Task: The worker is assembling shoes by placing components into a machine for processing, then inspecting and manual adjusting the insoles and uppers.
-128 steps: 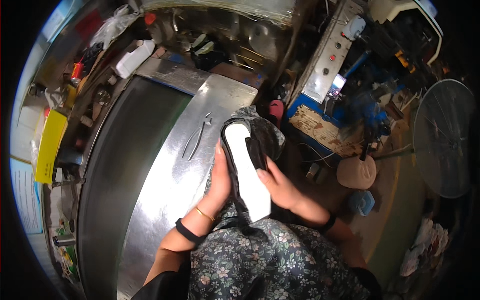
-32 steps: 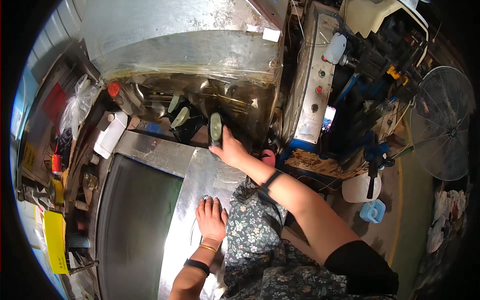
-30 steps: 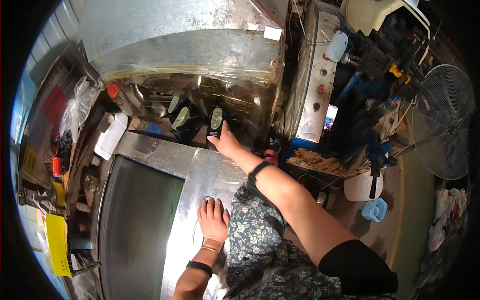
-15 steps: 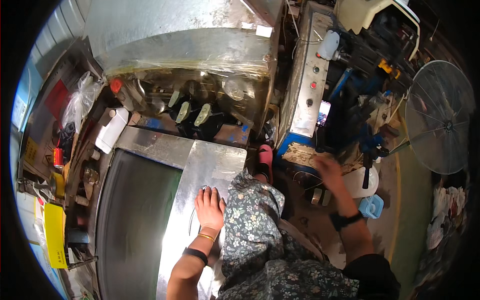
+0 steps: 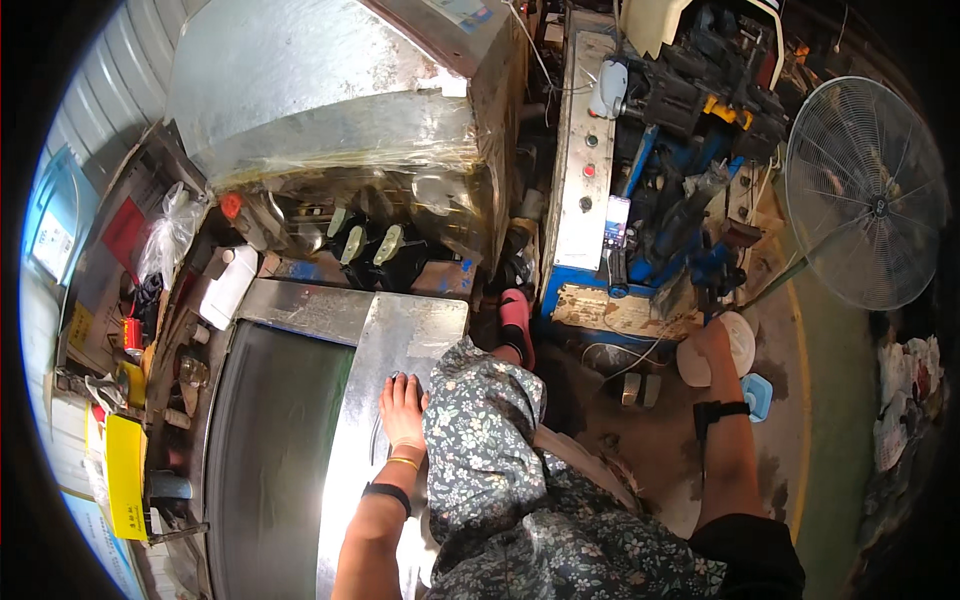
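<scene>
At right stands the blue machine [image 5: 580, 240]; at left, the metal table [image 5: 418, 328]. The dark lever [image 5: 708, 298] reaches down the machine's front, likely stiff, best gripped at its end. Right hand [image 5: 714, 346] is right there, grip unclear! Left hand [image 5: 403, 416] lies flat, fingers nearly together.

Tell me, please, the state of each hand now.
Left hand: open, resting on the metal surface.
Right hand: whether open or closed cannot be told from this view.
</scene>
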### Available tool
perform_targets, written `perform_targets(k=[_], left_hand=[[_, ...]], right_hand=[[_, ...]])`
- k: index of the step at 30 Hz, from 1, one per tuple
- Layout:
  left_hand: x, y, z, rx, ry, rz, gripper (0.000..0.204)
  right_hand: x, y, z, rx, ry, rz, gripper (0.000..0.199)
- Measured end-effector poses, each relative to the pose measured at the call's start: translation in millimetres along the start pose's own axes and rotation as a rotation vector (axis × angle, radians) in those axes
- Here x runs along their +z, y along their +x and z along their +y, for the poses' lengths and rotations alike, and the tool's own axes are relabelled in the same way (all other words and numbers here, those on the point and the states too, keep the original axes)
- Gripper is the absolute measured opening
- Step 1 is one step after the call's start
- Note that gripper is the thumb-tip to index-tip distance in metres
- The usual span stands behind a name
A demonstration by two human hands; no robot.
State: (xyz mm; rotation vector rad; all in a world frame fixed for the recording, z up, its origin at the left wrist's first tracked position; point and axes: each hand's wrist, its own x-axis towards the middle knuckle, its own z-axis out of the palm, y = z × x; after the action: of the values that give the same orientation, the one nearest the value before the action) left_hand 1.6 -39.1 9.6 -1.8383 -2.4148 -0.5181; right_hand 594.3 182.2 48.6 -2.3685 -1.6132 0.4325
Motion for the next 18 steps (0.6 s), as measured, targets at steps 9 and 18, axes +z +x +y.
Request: perform_targets(k=[9, 18], left_hand=[[-3.2, -8.7, -10.8, 0.024, 0.021, 0.018, 0.045], [4.1, -4.1, -15.1, 0.036, 0.052, 0.014, 0.045]], right_hand=[[-1.8, -8.6, -30.1, 0.227, 0.635, -0.075, 0.024], [9.7, -6.2, -19.0, 0.212, 0.813, -0.064, 0.018]])
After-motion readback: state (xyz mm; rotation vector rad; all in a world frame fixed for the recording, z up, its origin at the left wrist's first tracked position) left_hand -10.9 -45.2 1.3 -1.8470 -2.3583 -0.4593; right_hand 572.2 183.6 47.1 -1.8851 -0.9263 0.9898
